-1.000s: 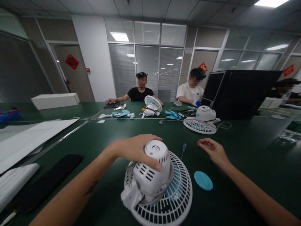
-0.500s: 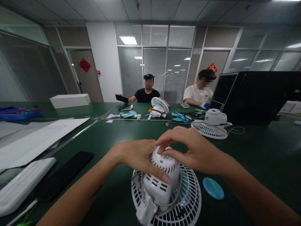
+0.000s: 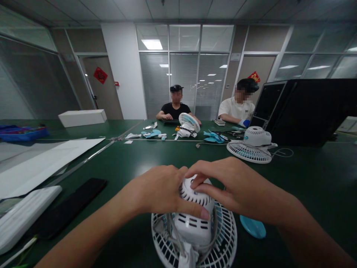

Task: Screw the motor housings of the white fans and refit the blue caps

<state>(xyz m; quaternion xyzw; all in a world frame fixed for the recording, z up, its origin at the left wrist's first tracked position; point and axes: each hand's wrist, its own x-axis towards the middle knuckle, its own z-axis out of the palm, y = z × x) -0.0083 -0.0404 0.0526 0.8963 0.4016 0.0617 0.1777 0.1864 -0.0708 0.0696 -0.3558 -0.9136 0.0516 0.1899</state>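
Note:
A small white electric fan [image 3: 192, 227] lies face down on the green table in front of me, its round grille underneath and its motor housing pointing up. My left hand [image 3: 158, 190] is wrapped over the housing from the left, thumb across the vent slots. From the right, my right hand [image 3: 223, 182] pinches with thumb and forefinger at the top of the housing, on a small white knob mostly hidden by the fingers. A grey cord is looped around the housing. Beside the grille, partly under my right wrist, lies a blue oval disc [image 3: 253, 226].
A second white fan [image 3: 257, 137] lies face down near a large black monitor [image 3: 315, 111]. Farther off are a third fan [image 3: 188, 125] and blue fan blades [image 3: 214, 137]. At left lie a black phone [image 3: 69, 206] and white sheets [image 3: 50, 163]. Two people sit opposite.
The fan under my hands has turned and shifted slightly left. My left thumb sits farther right across the housing. The person in black has lowered a dark flat object to the table.

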